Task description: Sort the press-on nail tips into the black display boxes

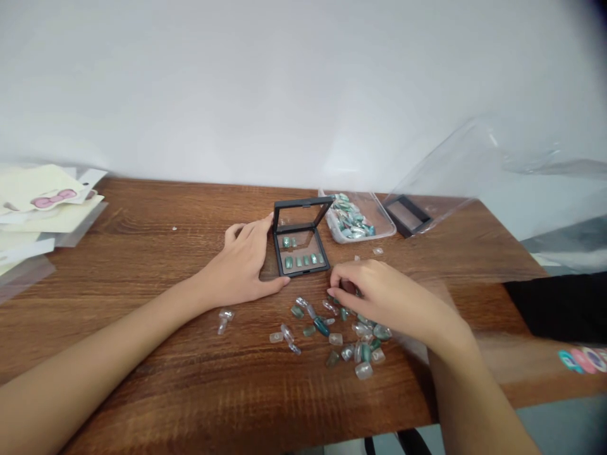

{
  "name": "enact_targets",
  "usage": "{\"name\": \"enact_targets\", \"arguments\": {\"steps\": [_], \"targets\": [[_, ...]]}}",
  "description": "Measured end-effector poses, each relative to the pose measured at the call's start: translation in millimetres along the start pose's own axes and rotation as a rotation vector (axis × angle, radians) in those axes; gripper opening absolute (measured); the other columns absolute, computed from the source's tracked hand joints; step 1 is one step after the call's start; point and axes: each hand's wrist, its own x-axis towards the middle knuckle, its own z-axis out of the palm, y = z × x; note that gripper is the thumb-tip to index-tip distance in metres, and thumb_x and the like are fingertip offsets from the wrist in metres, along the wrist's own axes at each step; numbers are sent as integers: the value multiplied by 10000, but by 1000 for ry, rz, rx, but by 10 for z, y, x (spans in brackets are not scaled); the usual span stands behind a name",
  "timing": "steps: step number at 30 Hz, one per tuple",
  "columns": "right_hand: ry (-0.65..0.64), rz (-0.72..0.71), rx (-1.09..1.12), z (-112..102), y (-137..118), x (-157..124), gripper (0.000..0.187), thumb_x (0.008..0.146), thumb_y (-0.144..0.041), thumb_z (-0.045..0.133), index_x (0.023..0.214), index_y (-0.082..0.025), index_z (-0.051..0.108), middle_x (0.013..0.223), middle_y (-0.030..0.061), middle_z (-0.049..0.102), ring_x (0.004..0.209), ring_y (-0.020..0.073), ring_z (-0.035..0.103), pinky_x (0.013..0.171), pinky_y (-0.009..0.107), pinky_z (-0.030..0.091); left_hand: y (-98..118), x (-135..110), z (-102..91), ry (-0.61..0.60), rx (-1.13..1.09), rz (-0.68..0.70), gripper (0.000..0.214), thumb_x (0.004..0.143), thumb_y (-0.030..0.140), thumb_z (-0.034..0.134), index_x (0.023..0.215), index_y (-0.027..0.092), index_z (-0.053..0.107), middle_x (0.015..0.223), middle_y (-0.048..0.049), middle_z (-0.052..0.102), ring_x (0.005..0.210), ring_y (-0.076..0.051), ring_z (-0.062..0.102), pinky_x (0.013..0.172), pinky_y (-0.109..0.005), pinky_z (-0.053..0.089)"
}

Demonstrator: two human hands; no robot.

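- Right hand (379, 294): fingers curled downward, thumb and forefinger converging on a dark item (348, 287) that is mostly hidden beneath them. Whether the item is gripped cannot be determined.
- Loose press-on nails (332, 338): teal, silver and clear, scattered on the table directly below and toward the viewer from the right fingertips. The right hand is the nearer hand.
- Teal nail (321, 326): just left of the right fingertips, long axis running from upper left to lower right.
- Clear nail tips (225, 319): a small separate group, below and left of the left fingers.
- Left hand (239, 262): fingers extended and open, holding nothing. Fingertips touch the left side of the box.
- Black-framed display box (300, 268): lid raised, directly ahead of the right fingertips and slightly left, abutting the left fingers. Several green nails (298, 260) sit inside in rows.
- Wooden table (142, 253): supports all items listed.
- Clear plastic tray (355, 218): beyond the right fingers, holding more nails.
- Second black box (406, 215): farther right of the tray, beneath a clear plastic sheet (441, 170).
- Papers with a pink bow (52, 199): far left of the left fingers.
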Motion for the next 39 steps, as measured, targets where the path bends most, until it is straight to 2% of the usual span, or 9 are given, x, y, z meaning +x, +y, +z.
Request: {"name": "enact_targets", "arguments": {"steps": [5,8,15,20,22,29,33,36,39], "targets": [[-24,-16,21,-47,27,-13,116,921,-173,578,890,-229,674,738,-33,687,687,142,602,642,259,359,-8,-1,1,-2,-8,5,1104,820,691,604,1571,99,52,1556,-274,345,1420,-429,365,1169,-615,205],[-67,21,19,-31,42,-5,72,908,-212,622,868,-227,680,697,-34,681,657,143,598,621,259,343,-5,1,-4,-2,-13,1,1116,814,698,606,1577,112,40,1569,-269,331,1422,-432,361,1170,-618,204],[-29,27,-63,32,-18,24,277,966,-307,586,713,-204,637,701,-3,682,634,145,591,606,274,326,10,7,-16,-13,-9,-9,1097,816,681,608,1574,116,53,1569,-264,330,1430,-428,354,1177,-609,199],[7,-39,-1,-6,49,1,57,914,-202,639,925,-227,689,703,-38,660,652,134,588,620,258,340,3,2,-12,-23,5,-12,1105,821,681,604,1570,100,37,1551,-270,348,1409,-437,375,1165,-623,213],[10,-60,6,-7,82,-3,101,892,-197,672,983,-235,694,707,-44,654,661,134,590,627,254,348,2,-2,-12,-18,4,-9,1101,822,681,606,1573,113,35,1552,-261,350,1406,-437,378,1162,-620,219],[-2,-47,1,60,71,25,52,891,-209,682,923,-232,717,756,-26,705,692,146,629,639,258,379,-4,-9,-5,-6,13,-3,1100,828,677,610,1583,163,-3,1563,-244,340,1409,-433,379,1153,-629,231],[45,-67,-32,72,36,27,57,893,-204,675,918,-222,723,803,-9,733,716,159,646,654,265,386,1,-7,-12,1,-2,3,1108,824,668,618,1583,142,5,1557,-252,347,1408,-433,378,1158,-627,229],[93,-124,-34,64,28,31,56,899,-207,673,909,-218,728,758,-13,713,703,156,638,663,263,393,10,-7,-23,0,-8,27,1099,818,655,631,1582,139,32,1551,-245,362,1403,-422,388,1163,-616,232],[189,-174,-30,70,54,63,53,902,-210,686,936,-203,726,749,-12,693,711,153,630,678,262,407,12,-14,-24,-23,-2,79,1077,819,652,633,1579,149,59,1558,-229,360,1409,-411,380,1167,-606,236]]}}
